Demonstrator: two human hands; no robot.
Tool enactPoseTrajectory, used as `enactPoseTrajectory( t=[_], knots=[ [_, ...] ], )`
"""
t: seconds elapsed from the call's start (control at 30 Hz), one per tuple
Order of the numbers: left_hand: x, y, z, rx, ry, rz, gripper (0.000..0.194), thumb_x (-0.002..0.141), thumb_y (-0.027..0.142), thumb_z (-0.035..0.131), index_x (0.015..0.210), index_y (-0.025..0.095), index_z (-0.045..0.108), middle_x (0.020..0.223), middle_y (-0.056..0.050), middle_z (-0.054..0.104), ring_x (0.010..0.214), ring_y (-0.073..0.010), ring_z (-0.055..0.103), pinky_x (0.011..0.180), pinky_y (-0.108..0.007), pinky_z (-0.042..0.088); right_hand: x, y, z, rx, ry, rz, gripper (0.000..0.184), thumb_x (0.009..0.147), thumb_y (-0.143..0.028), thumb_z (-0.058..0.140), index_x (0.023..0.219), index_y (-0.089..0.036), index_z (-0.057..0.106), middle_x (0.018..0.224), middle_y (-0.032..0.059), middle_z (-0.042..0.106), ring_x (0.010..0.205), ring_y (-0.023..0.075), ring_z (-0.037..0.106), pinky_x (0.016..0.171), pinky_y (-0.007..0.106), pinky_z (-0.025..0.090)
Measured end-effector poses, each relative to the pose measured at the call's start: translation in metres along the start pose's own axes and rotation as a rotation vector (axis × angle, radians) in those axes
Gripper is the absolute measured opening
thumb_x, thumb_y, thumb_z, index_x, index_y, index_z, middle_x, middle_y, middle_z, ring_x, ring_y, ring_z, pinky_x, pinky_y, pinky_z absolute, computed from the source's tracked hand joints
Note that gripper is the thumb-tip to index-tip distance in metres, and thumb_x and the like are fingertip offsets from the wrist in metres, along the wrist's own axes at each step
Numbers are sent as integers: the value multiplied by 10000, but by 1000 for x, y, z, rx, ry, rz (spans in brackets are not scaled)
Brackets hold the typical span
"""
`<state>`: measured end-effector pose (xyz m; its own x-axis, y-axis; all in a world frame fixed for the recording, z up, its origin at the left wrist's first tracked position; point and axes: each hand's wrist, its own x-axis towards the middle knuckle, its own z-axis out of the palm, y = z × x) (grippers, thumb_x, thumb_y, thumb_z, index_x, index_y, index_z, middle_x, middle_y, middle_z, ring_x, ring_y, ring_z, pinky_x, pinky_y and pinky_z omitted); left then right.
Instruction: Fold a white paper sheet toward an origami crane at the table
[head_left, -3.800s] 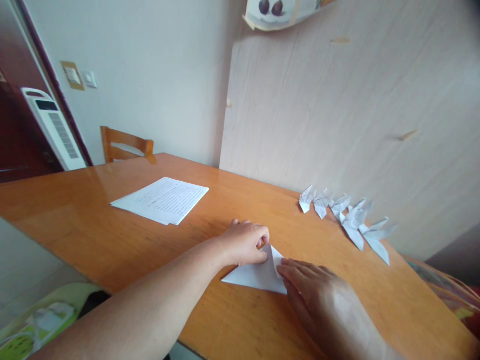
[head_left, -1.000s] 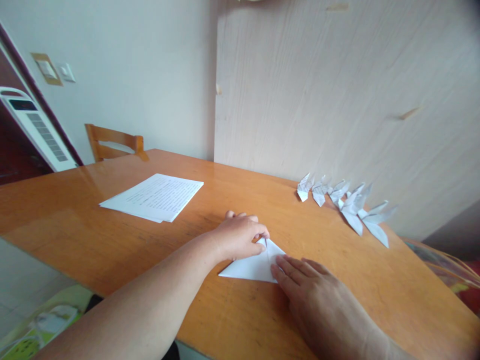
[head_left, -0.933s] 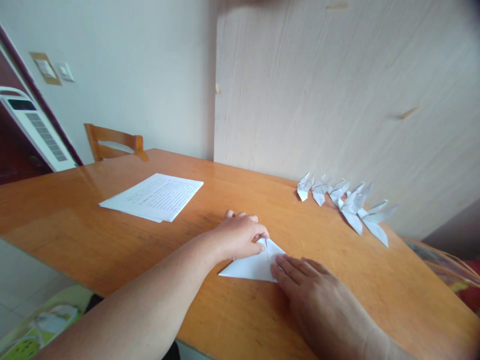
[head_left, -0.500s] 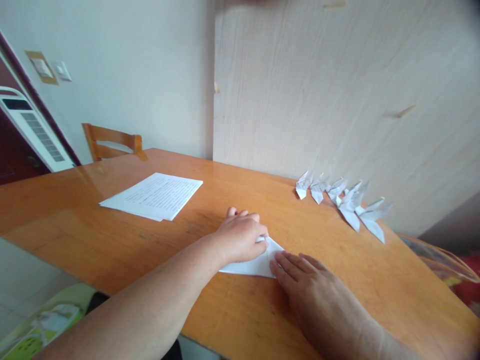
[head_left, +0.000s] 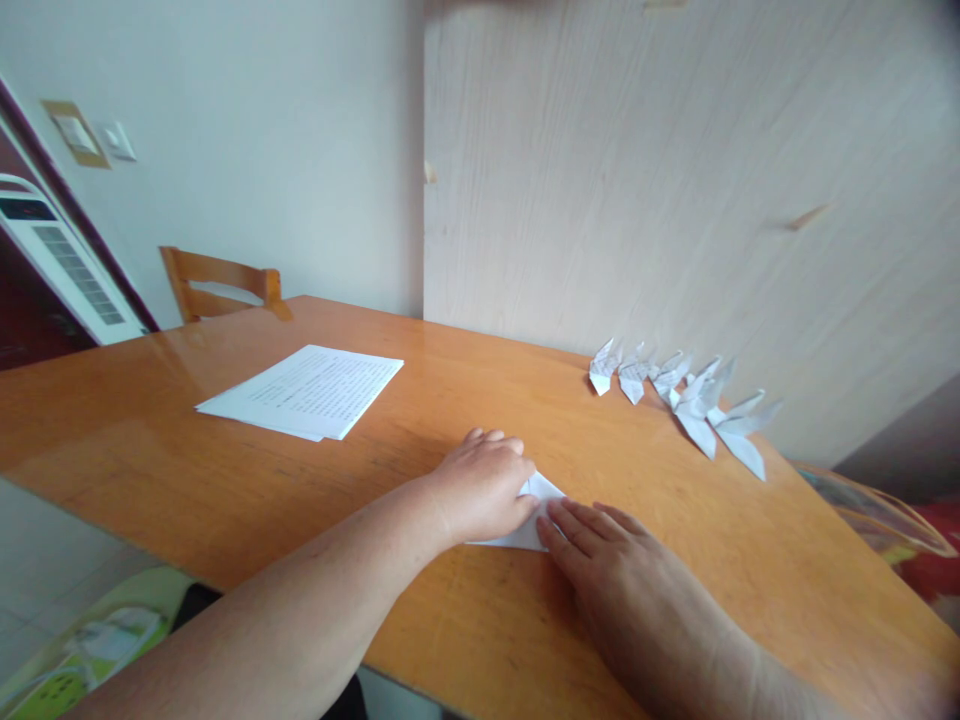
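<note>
A piece of folded white paper lies on the wooden table between my hands, mostly covered by them. My left hand is closed over its left part, the fingers curled and the thumb pressing on the paper. Flat on the paper's right edge rest the stretched fingers of my right hand. What the left fingertips grip underneath is hidden. Farther off at the right stands a row of several folded paper birds.
A stack of printed sheets lies at the left of the table. Behind the table are a wooden chair and a pale wooden panel. A green item sits below the left table edge.
My left hand has slid slightly right and toward me along the folded paper, covering more of it. My right hand stays almost in place at the paper's edge.
</note>
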<state>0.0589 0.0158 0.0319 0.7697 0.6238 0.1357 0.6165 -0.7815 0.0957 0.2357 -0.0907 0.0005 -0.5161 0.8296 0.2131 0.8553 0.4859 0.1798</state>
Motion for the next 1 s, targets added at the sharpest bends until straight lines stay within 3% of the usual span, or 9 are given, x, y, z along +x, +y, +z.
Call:
enactPoseTrajectory(
  t=[0.37, 0.6, 0.73, 0.8, 0.9, 1.0],
  knots=[
    [0, 0, 6, -19, 11, 1, 308, 899, 470, 550, 904, 190, 677, 942, -89, 652, 906, -261, 607, 788, -376, 443, -5, -3, 8, -74, 60, -33, 571, 752, -111, 537, 1319, -54, 577, 1341, 186, 610, 1201, 289, 608, 1008, 441, 528],
    [2, -1, 6, -37, 0, -13, 285, 878, 467, 584, 891, 198, 678, 920, -75, 655, 893, -256, 622, 780, -368, 450, -9, 2, 21, -62, 113, -40, 579, 778, -126, 522, 1357, -120, 545, 1395, 149, 575, 1250, 299, 571, 1017, 462, 521],
    [2, -1, 5, -43, -11, -13, 290, 882, 473, 583, 907, 201, 681, 929, -77, 655, 907, -264, 623, 791, -378, 450, -6, 4, 6, 22, 84, -34, 557, 771, -105, 527, 1325, -117, 577, 1376, 147, 592, 1250, 280, 574, 1040, 441, 503],
    [1, -1, 4, -53, -13, -8, 295, 886, 483, 578, 928, 211, 685, 927, -73, 656, 908, -264, 621, 795, -381, 448, -3, 8, -10, 130, 66, -29, 506, 782, -69, 502, 1258, -177, 635, 1300, 92, 659, 1205, 248, 612, 1034, 414, 505],
    [2, -2, 4, -59, -15, -8, 283, 876, 476, 592, 939, 218, 689, 925, -68, 657, 911, -260, 619, 804, -381, 443, 2, 21, -30, 326, 122, 186, 426, 883, -125, 463, 1253, -240, 639, 1217, 46, 705, 1090, 199, 669, 943, 343, 539],
    [2, -2, 5, -45, -16, -10, 281, 864, 464, 606, 929, 202, 688, 932, -74, 657, 919, -265, 620, 806, -383, 441, 8, 37, -32, 465, 157, 391, 284, 949, -273, 441, 1030, -221, 707, 1004, 59, 743, 918, 208, 687, 761, 310, 536]
  ],
)
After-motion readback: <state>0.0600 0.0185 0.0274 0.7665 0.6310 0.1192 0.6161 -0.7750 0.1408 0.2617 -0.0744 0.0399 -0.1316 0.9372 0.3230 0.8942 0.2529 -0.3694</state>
